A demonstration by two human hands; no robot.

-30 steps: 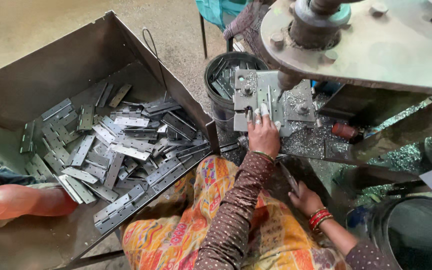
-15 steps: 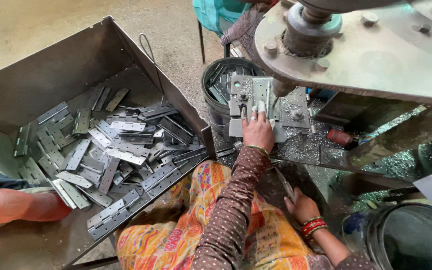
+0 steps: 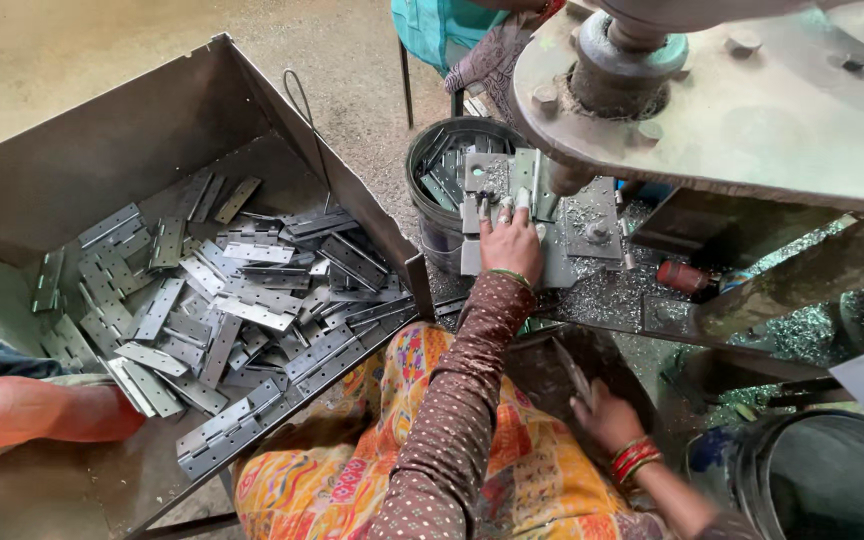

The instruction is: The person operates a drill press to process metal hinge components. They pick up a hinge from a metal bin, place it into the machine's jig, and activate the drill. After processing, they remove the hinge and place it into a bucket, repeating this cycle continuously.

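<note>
Left hand (image 3: 510, 243) flat on hinge plate (image 3: 512, 180) under press head (image 3: 632, 60), fingers (image 3: 522, 200) spread. Right hand (image 3: 607, 418) gripping metal strip (image 3: 572, 370). Tray (image 3: 152, 120) full of hinges (image 3: 222, 310) at left.

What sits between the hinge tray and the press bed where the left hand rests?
In the head view, a dark round bucket holding metal pieces stands between the tray and the left hand.

grey hinges (image 3: 252, 312), brown dotted sleeve (image 3: 457, 385), red bangles (image 3: 634, 459)
</note>
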